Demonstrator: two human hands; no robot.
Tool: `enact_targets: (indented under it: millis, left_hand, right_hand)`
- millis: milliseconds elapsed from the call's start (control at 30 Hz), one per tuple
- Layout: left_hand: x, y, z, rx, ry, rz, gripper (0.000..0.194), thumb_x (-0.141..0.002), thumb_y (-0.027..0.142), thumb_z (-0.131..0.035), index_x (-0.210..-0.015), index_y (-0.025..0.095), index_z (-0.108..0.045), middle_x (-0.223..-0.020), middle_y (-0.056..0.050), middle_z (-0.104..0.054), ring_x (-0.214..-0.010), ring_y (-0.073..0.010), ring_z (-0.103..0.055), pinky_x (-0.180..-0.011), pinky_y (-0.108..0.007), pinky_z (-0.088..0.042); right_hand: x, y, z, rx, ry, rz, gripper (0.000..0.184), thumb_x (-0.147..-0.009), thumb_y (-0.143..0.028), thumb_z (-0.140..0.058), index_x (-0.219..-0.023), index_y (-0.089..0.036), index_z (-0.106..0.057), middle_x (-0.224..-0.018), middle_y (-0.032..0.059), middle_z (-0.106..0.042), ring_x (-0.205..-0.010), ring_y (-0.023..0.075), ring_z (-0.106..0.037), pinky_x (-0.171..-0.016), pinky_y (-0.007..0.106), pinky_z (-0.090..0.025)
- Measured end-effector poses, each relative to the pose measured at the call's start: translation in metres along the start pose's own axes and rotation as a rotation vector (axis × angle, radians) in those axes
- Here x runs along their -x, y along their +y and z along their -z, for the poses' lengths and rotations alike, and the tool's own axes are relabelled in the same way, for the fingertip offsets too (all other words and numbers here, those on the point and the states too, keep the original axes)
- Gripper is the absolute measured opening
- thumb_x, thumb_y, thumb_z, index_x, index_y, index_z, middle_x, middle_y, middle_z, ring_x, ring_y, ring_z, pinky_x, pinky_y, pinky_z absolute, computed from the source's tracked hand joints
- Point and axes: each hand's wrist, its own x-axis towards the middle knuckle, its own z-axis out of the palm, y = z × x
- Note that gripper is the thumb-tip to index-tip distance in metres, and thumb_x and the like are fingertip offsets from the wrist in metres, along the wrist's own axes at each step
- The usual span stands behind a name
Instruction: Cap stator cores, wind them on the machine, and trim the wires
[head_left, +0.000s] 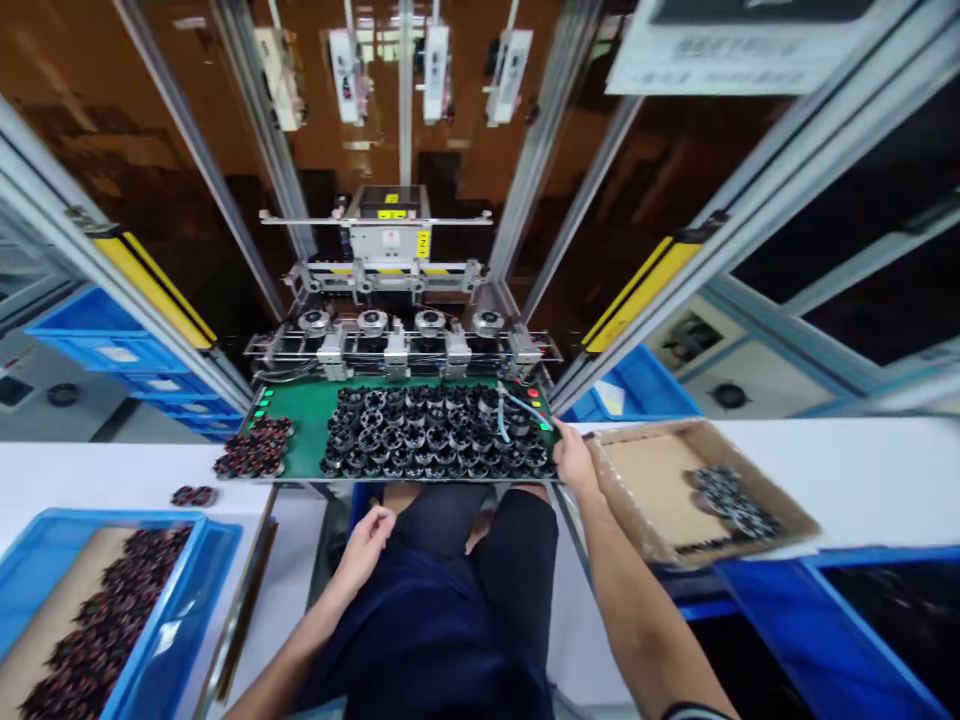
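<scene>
My left hand (365, 545) rests on my lap over dark shorts, fingers loosely curled, holding nothing that I can see. My right hand (574, 458) reaches to the right front corner of the green work surface (307, 440), fingers closed near the red and green buttons (538, 415); what they touch is hidden. A dense batch of black round toothed parts (435, 432) covers the green surface in rows. Behind them, a fixture with round heads (401, 325) stands in the machine bay.
A cardboard tray (660, 500) holding a few black parts lies right of my hand. Dark red wound parts (251, 450) pile at the left; more fill a blue bin (172, 640) lower left. Blue bins stand on both sides. Aluminium frame posts with yellow strips flank the bay.
</scene>
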Motion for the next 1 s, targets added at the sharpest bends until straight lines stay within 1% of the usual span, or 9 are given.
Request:
enact_targets:
  millis: [100,200,267,367,500,600,700,800,1000]
  left_hand:
    - [0.0,0.038,-0.037,-0.088,-0.29,-0.104,0.081,-0.092,0.099,-0.077,-0.113,0.021,-0.08,-0.088,0.0,-0.064,-0.086,-0.0202,-0.058,-0.086,-0.034,-0.048]
    - [0.004,0.072,-0.075,-0.19,-0.606,-0.126,0.078,-0.101,0.094,-0.073,-0.125,0.02,-0.081,-0.099,-0.003,-0.07,-0.093,-0.0218,-0.063,-0.091,-0.036,-0.05]
    - [0.004,0.1,-0.102,-0.238,-0.813,-0.118,0.073,-0.107,0.089,-0.07,-0.131,0.021,-0.079,-0.105,-0.005,-0.073,-0.095,-0.0216,-0.067,-0.092,-0.036,-0.053]
    - [-0.005,0.16,-0.156,-0.317,-1.072,-0.172,0.058,-0.116,0.077,-0.066,-0.137,0.023,-0.075,-0.111,-0.007,-0.079,-0.1,-0.0224,-0.076,-0.096,-0.036,-0.058]
    - [-0.042,0.254,-0.273,-0.475,-1.156,-0.51,0.041,-0.119,0.059,-0.064,-0.14,0.025,-0.073,-0.125,-0.01,-0.086,-0.11,-0.0247,-0.085,-0.099,-0.037,-0.067]
    - [-0.087,0.299,-0.39,-0.696,-1.07,-0.751,0.039,-0.116,0.046,-0.069,-0.145,0.02,-0.072,-0.134,-0.014,-0.084,-0.12,-0.0288,-0.084,-0.11,-0.043,-0.067]
    - [-0.132,0.314,-0.503,-0.867,-1.011,-0.835,0.048,-0.108,0.033,-0.08,-0.152,0.014,-0.071,-0.157,-0.022,-0.074,-0.137,-0.0364,-0.078,-0.13,-0.055,-0.058]
    - [-0.167,0.309,-0.589,-1.035,-0.98,-0.883,0.053,-0.108,0.036,-0.086,-0.154,0.015,-0.072,-0.164,-0.022,-0.069,-0.153,-0.0406,-0.068,-0.137,-0.063,-0.052]
    - [-0.209,0.286,-0.684,-1.26,-1.017,-0.899,0.056,-0.113,0.051,-0.085,-0.156,0.018,-0.073,-0.161,-0.018,-0.071,-0.148,-0.0377,-0.069,-0.131,-0.064,-0.057]
  right_hand:
    - [0.006,-0.016,0.011,-0.051,0.071,-0.032,0.044,-0.119,-0.048,-0.083,-0.153,-0.021,-0.077,-0.154,0.0138,-0.078,-0.132,0.0294,-0.081,-0.113,0.053,-0.073]
    - [0.042,-0.017,0.044,-0.073,0.115,-0.061,0.043,-0.12,-0.05,-0.082,-0.149,-0.019,-0.078,-0.146,0.0128,-0.082,-0.125,0.0273,-0.084,-0.11,0.051,-0.075]
    - [0.08,-0.014,0.087,-0.063,0.131,-0.077,0.037,-0.122,-0.051,-0.075,-0.143,-0.022,-0.084,-0.138,0.0121,-0.088,-0.118,0.0262,-0.087,-0.108,0.048,-0.076]
    - [0.137,-0.01,0.183,0.014,0.224,-0.159,0.036,-0.123,-0.055,-0.066,-0.131,-0.03,-0.092,-0.126,0.0106,-0.094,-0.114,0.0296,-0.091,-0.106,0.048,-0.077]
    - [0.172,0.03,0.324,0.224,0.444,-0.395,0.042,-0.121,-0.055,-0.063,-0.138,-0.026,-0.088,-0.132,0.0142,-0.092,-0.111,0.0326,-0.089,-0.108,0.054,-0.075]
    - [0.173,0.088,0.384,0.384,0.459,-0.565,0.05,-0.112,-0.058,-0.071,-0.14,-0.02,-0.087,-0.128,0.0206,-0.087,-0.114,0.0411,-0.085,-0.118,0.07,-0.068]
    - [0.163,0.146,0.395,0.469,0.365,-0.658,0.06,-0.106,-0.061,-0.076,-0.148,-0.018,-0.083,-0.14,0.0257,-0.08,-0.132,0.0482,-0.078,-0.129,0.076,-0.061]
    - [0.154,0.186,0.383,0.487,0.236,-0.666,0.068,-0.108,-0.061,-0.077,-0.164,-0.021,-0.075,-0.156,0.0243,-0.073,-0.147,0.0478,-0.07,-0.137,0.072,-0.057]
    - [0.165,0.221,0.373,0.499,0.069,-0.683,0.063,-0.108,-0.064,-0.083,-0.162,-0.031,-0.076,-0.145,0.0172,-0.073,-0.134,0.0458,-0.069,-0.129,0.076,-0.06]
